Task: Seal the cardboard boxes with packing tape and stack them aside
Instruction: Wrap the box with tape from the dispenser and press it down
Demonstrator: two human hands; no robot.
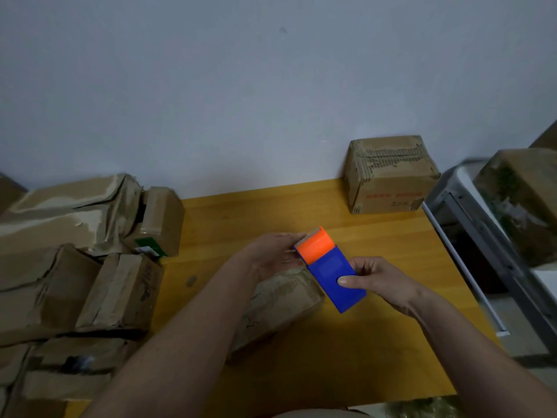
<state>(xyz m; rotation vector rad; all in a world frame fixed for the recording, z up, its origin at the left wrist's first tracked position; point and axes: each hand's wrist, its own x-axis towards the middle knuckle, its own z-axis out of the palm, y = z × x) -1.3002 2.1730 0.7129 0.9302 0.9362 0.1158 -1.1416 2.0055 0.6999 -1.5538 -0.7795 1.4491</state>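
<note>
While right hand (373, 282) grips blue-orange tape dispenser (330, 268) | left hand (271, 257) spread at toothed end

Box pile (75, 267) blocks left; bare table (376, 342) open right of hands

Right hand (373, 282) grips the blue body of the tape dispenser (330, 270), thumb on top. Left hand (271, 254) at its orange toothed end, fingers extended beside the blade. Under both hands, a cardboard box (277, 309) on the yellow table (376, 342). Beyond the right hand, a taped box (390, 175) by the wall. Left of the left hand, a heap of boxes (75, 267).
</note>
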